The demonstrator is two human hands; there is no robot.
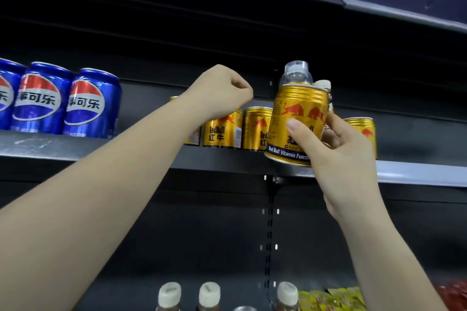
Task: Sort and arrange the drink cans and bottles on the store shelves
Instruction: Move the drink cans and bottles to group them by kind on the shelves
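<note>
A gold Red Bull can (295,118) with a clear plastic cap on top is held in the air just in front of the upper shelf (227,159), tilted slightly to the left, its base level with the shelf's front edge. The right hand (333,149) grips it from the right side, thumb pressed across the printed front and fingers curled round the back. Behind the can, the pale cap of a second small bottle (323,84) shows against those same fingers; it may be held in the same hand, though the view is too blocked to be sure.

On the shelf stands a row of gold Red Bull cans (256,129), upright and close together, and one more gold can (364,131) stands to the right of the hand. The left hand (222,91) reaches up over the left end of that row with its fingers curled into a loose fist (nothing is visible inside it), and its forearm hides part of the leftmost can.

Further left on the same shelf, well apart from the gold cans, three blue Pepsi cans (91,103) stand side by side, labels facing forward.

At the bottom of the view, on a lower level, white-capped bottles (209,294) stand in a line, with yellow snack packets (331,299) to their right.
</note>
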